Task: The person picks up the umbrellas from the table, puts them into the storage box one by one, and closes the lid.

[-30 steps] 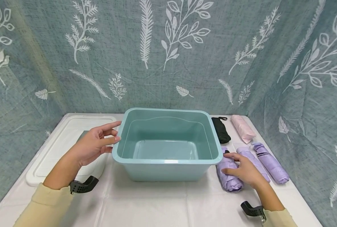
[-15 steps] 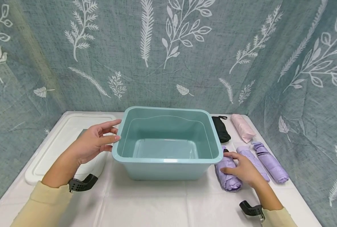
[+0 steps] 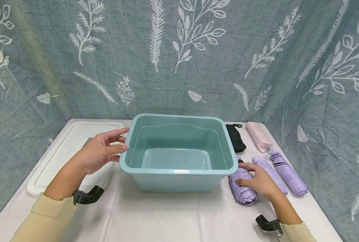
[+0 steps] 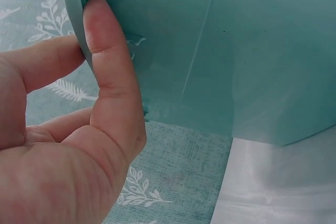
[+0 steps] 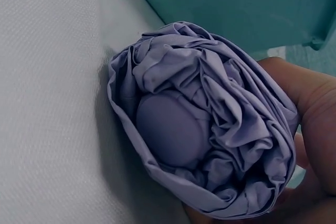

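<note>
A teal plastic tub (image 3: 174,183) stands in the middle of the table. My left hand (image 3: 99,153) is at its left rim, thumb and forefinger touching the rim; the left wrist view shows the thumb (image 4: 113,61) lying along the tub's outer side. At the tub's right side, my right hand (image 3: 259,181) grips a rolled lilac folding umbrella (image 3: 243,193) lying on the table. Up close in the right wrist view, the bunched fabric of the umbrella (image 5: 236,108) surrounds a smooth rounded end. The thumb is on one side of it; the other fingers are partly hidden.
A white lid (image 3: 61,158) lies at the left, partly behind my left arm. Right of the tub lie a black pouch-like bundle (image 3: 236,139), a pale pink wrapped bundle (image 3: 258,136) and two more lilac rolls (image 3: 268,169). Patterned curtains enclose the table.
Almost nothing differs. The view shifted slightly; both hands keep their places at the tub rim and on the umbrella.
</note>
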The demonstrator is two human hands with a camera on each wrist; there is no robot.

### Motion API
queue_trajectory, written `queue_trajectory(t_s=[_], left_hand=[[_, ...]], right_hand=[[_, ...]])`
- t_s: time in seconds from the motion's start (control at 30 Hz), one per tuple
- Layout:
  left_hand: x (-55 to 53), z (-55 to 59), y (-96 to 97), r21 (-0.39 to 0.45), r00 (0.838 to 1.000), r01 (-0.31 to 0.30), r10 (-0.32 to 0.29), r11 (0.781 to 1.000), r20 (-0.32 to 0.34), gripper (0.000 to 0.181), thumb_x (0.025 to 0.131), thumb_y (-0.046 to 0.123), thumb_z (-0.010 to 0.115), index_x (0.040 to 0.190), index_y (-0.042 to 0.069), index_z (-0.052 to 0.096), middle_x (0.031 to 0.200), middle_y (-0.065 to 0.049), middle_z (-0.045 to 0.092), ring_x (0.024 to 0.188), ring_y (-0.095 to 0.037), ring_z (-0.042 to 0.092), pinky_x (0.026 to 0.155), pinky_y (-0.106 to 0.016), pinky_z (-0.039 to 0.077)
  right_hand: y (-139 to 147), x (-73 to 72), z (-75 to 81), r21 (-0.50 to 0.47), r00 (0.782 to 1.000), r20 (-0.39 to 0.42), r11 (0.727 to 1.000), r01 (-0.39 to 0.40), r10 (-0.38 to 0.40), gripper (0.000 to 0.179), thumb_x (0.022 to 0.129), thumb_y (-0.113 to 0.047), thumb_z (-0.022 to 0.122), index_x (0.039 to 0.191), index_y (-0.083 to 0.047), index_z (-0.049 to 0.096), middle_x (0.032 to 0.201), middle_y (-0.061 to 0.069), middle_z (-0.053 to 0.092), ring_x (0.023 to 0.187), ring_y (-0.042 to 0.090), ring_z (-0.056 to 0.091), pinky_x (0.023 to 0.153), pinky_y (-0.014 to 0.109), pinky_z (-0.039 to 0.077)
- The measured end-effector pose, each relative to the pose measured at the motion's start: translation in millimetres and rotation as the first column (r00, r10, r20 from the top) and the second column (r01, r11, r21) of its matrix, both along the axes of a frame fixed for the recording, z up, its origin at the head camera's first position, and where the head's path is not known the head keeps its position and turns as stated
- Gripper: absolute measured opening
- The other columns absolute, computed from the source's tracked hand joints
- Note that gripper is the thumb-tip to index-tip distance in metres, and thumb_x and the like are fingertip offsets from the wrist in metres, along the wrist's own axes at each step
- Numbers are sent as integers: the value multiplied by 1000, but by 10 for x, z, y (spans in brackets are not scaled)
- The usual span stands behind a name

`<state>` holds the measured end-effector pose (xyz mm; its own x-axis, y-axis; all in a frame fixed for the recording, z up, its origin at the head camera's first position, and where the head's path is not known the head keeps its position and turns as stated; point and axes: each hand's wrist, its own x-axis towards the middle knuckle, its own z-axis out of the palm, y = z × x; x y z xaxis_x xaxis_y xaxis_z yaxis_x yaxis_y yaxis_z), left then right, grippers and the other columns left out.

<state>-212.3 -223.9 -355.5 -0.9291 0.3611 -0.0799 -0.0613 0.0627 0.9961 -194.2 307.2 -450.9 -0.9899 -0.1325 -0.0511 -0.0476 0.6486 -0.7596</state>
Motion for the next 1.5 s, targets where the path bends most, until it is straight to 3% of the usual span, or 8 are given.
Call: queue_trajectory(t_s=[0.5, 0.63, 0.73, 0.8, 0.93, 1.1, 1.37, 1.5], left_hand=[[-11, -2, -9, 14, 1000, 9, -9, 1000, -2, 76, 98, 4, 66, 162, 4, 25, 123, -5, 53, 89, -10, 71, 76, -31, 62], [-14, -2, -3, 26, 1000, 8, -8, 1000, -1, 76, 98, 3, 66, 162, 3, 25, 122, -5, 52, 88, -9, 71, 75, -30, 62], [-16, -5, 2, 26, 1000, 9, -9, 1000, 0, 77, 98, 3, 66, 162, 3, 24, 122, -5, 51, 87, -9, 70, 74, -29, 62], [-15, -9, 2, 23, 1000, 10, -10, 1000, -1, 77, 98, 4, 66, 162, 3, 24, 123, -5, 51, 88, -9, 70, 74, -29, 62], [-9, -20, -5, 27, 1000, 16, -16, 999, -2, 76, 98, 3, 66, 162, 3, 24, 124, -6, 51, 90, -9, 70, 74, -31, 63], [-7, -34, -9, 46, 1000, 22, -22, 999, -3, 76, 98, 2, 65, 162, 2, 24, 124, -6, 51, 89, -9, 71, 74, -31, 63], [-16, -47, -11, 54, 1000, 23, -23, 998, -2, 76, 98, 2, 65, 162, 2, 24, 125, -7, 51, 90, -10, 72, 75, -31, 63], [-15, -41, -11, 41, 1000, 15, -15, 999, 3, 76, 98, 3, 66, 162, 4, 25, 126, -7, 49, 88, -10, 71, 75, -30, 62]], right_hand=[[17, 31, 19, -143, 997, 70, 989, 26, -16, 68, 78, -16, 89, 140, -7, 63, 152, 21, 52, 148, 45, 33, 115, 76, 23], [18, 52, 27, -184, 997, 70, 983, 28, -15, 69, 79, -15, 88, 142, -6, 61, 153, 21, 50, 142, 38, 42, 113, 56, 42], [14, 80, 41, -260, 996, 89, 965, 34, -12, 71, 80, -12, 87, 144, -4, 57, 152, 24, 48, 124, 27, 57, 94, 36, 57], [6, 103, 59, -324, 995, 103, 945, 37, -3, 73, 81, -8, 86, 146, -1, 54, 151, 28, 46, 109, 20, 65, 81, 30, 61], [-7, 139, 117, -402, 994, 108, 915, 29, 16, 75, 82, -4, 84, 148, 2, 50, 147, 32, 44, 92, 12, 71, 74, 30, 63], [2, 153, 216, -396, 998, 55, 918, 14, 9, 73, 82, -3, 83, 147, 4, 50, 150, 28, 43, 102, 5, 64, 79, 26, 61], [35, 126, 433, -440, 997, 74, 898, 29, 5, 69, 85, -1, 80, 148, -3, 52, 124, 7, 60, 90, 15, 73, 74, 33, 64], [50, 114, 537, -473, 996, 89, 881, 31, 13, 66, 87, 0, 78, 148, -10, 54, 120, 6, 59, 87, 16, 73, 73, 34, 64]])
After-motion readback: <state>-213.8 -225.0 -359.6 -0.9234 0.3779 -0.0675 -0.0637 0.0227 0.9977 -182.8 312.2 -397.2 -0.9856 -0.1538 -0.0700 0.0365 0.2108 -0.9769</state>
